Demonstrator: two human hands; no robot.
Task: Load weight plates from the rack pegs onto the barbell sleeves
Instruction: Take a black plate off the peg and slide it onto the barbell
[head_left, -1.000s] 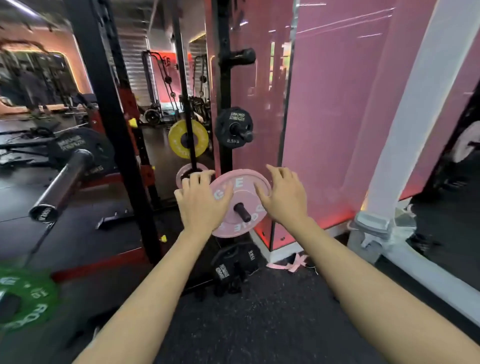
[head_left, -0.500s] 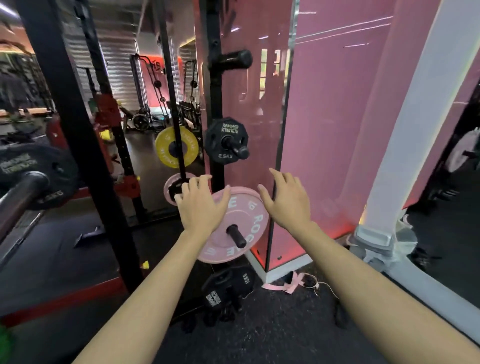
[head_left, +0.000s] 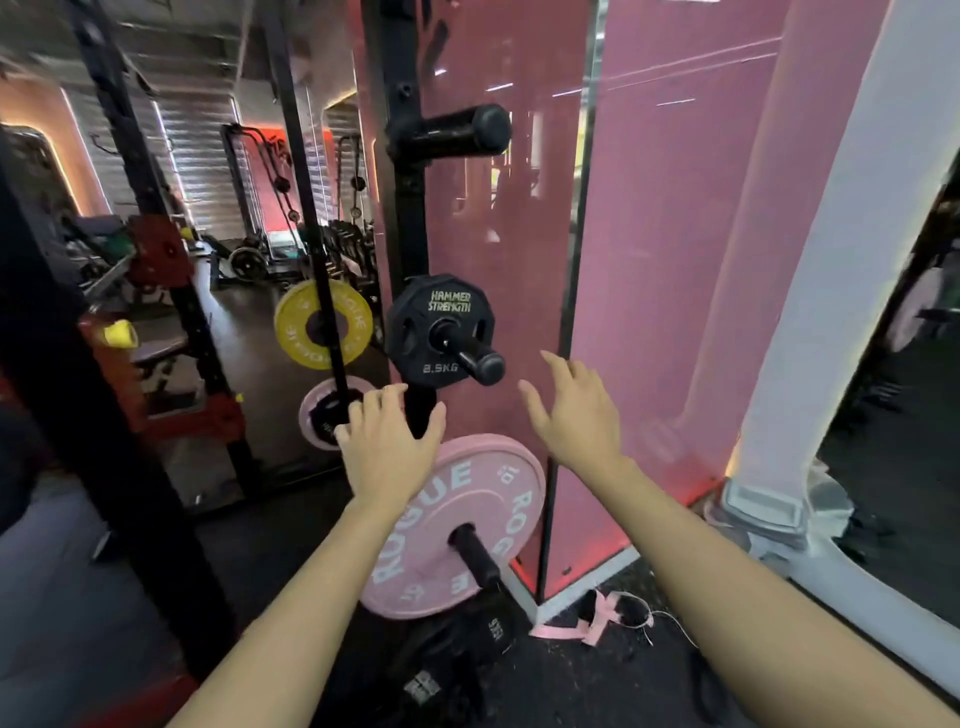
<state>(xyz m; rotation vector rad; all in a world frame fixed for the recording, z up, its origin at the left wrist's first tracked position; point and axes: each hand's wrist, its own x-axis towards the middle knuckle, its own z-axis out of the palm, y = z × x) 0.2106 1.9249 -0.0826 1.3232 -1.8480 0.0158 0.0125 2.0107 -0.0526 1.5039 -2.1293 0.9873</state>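
A pink Rogue plate (head_left: 467, 514) hangs on the lowest peg (head_left: 475, 553) of a black rack upright (head_left: 402, 218). Above it a small black 2.5 kg plate (head_left: 439, 332) sits on the middle peg, and the top peg (head_left: 452, 132) is bare. My left hand (head_left: 387, 441) hovers with spread fingers just above the pink plate's upper left rim, holding nothing. My right hand (head_left: 574, 415) is open in the air to the right of the black plate, apart from both plates. The barbell is out of view.
A pink mirrored wall (head_left: 675, 260) stands right behind the rack, with a white pillar (head_left: 831, 260) at right. Black plates (head_left: 457, 654) and a pink strap (head_left: 587, 623) lie on the floor below. A yellow plate (head_left: 322, 325) and another pink one (head_left: 317, 415) hang behind a black post (head_left: 104, 415) at left.
Both hands have come off the pink plate's rim and risen toward the black plate. The view has swung right and closer; the barbell end and green plate have left the frame.
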